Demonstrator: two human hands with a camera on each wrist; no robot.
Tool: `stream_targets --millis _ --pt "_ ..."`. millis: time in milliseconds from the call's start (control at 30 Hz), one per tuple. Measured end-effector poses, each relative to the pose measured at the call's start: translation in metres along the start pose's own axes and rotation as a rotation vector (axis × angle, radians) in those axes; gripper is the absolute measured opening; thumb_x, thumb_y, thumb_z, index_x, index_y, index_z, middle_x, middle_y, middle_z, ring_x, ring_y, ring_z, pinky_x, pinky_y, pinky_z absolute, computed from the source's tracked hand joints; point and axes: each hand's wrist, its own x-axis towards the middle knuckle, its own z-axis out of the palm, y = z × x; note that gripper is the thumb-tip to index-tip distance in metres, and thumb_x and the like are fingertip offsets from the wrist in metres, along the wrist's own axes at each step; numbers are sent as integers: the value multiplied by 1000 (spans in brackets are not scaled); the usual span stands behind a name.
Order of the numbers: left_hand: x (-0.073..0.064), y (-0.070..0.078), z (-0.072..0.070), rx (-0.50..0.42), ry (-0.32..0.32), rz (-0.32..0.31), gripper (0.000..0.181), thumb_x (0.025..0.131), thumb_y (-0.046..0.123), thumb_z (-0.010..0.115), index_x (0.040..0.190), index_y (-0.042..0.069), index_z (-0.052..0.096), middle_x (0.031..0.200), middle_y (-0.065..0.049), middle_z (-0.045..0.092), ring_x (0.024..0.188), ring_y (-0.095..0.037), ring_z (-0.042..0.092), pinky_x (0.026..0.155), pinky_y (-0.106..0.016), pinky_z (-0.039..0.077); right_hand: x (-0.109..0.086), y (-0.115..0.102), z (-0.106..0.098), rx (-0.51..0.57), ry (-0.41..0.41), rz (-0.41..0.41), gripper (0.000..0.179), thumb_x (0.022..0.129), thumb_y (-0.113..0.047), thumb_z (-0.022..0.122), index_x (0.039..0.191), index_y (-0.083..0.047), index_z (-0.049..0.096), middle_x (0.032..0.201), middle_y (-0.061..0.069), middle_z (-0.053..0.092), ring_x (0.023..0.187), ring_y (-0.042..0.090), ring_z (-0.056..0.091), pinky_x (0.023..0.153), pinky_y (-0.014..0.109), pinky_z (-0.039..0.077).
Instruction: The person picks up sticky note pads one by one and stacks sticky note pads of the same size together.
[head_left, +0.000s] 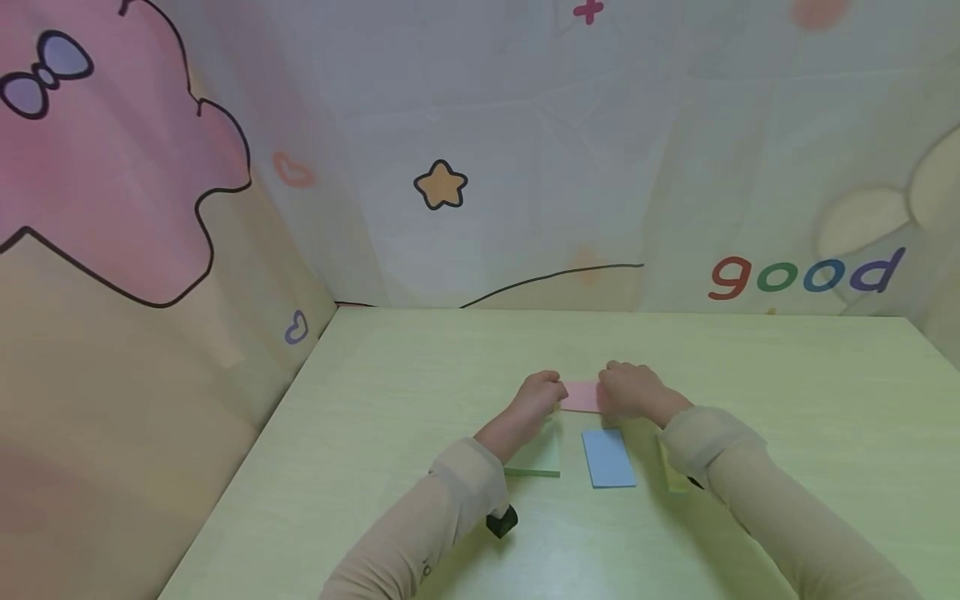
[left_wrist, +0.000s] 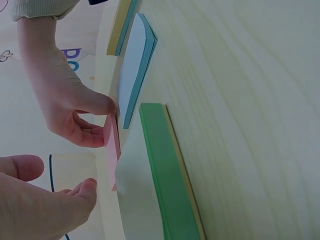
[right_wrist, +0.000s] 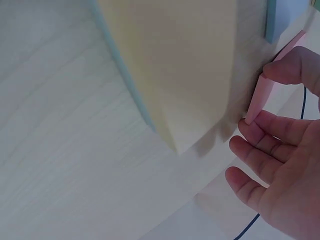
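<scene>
A pink pad of sticky notes [head_left: 581,397] lies between the two hands at the far side of the group. My right hand [head_left: 634,392] pinches its right end between thumb and fingers, as the right wrist view shows [right_wrist: 280,145]. Close to the pad's other end is my left hand [head_left: 534,403]; in the left wrist view its thumb and fingers stand apart with nothing between them. Nearer to me are a blue pad [head_left: 609,460], a pale green pad [head_left: 542,458] below the left hand, and a yellow pad [head_left: 672,468] partly hidden by the right sleeve.
The pads rest on a pale wooden table [head_left: 375,400]. A small black block [head_left: 502,521] shows beside the left cuff. Behind the table hangs a printed cloth [head_left: 525,192] with a star and the word "good"; another cloth side stands at the left.
</scene>
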Motion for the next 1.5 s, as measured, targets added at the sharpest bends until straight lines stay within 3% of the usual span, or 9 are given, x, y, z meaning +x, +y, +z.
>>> stream_targets --millis 333,433,567,767,867,967,1067,1300,1500 --pt "-4 -1 -3 -7 -59 18 50 83 4 41 131 -6 34 135 -19 38 116 -35 43 98 -40 35 -6 14 -4 69 6 1 27 60 -26 70 71 -10 52 75 3 48 65 17 43 53 30 36" --pt "-5 -1 -4 -32 -77 10 52 80 1 42 131 -7 34 131 -20 41 101 -26 51 95 -38 39 -11 17 -8 112 27 -9 26 61 -24 69 74 -9 53 75 3 48 64 17 44 53 29 35" --pt "-9 1 -3 -72 -98 -20 54 77 -3 43 130 -9 33 114 -15 49 74 -14 44 88 -32 43 -15 17 -11 157 47 -21 27 63 -24 70 78 -8 54 75 3 47 64 16 44 53 27 35" --pt "-15 2 -1 -72 -121 -79 50 82 -1 43 131 -9 32 88 -5 46 63 -9 39 86 -32 43 -21 16 -13 160 87 -42 32 66 -22 70 88 -4 57 75 3 47 65 16 43 54 26 34" --pt "-17 2 -1 -72 -129 -95 46 84 0 41 129 -9 34 89 -5 45 64 -9 39 83 -30 44 -26 16 -14 139 106 -59 32 66 -21 69 91 -3 58 75 2 48 64 15 43 54 25 34" --pt "-19 2 -1 -75 -124 -110 26 86 2 41 110 -7 47 84 -3 43 68 -11 40 80 -29 44 -30 15 -14 124 121 -83 35 66 -20 70 94 -3 59 76 2 49 65 15 43 55 26 36" --pt "-21 2 0 -82 -113 -127 12 87 5 41 94 -1 48 82 -4 43 74 -13 43 82 -30 44 -33 14 -14 109 135 -106 38 65 -20 70 97 -2 59 80 2 51 66 14 44 56 26 37" --pt "-27 2 3 -107 -103 -156 40 88 11 43 124 -8 39 114 -20 48 103 -28 49 93 -35 42 -40 13 -11 100 139 -128 43 65 -21 72 101 -2 59 84 2 54 69 14 45 59 27 40" --pt "-29 -1 6 -126 -95 -203 43 88 11 45 126 -8 38 111 -22 51 97 -26 52 89 -34 44 -45 14 -8 80 140 -151 45 64 -24 74 102 -4 59 88 2 55 73 14 47 64 30 43"
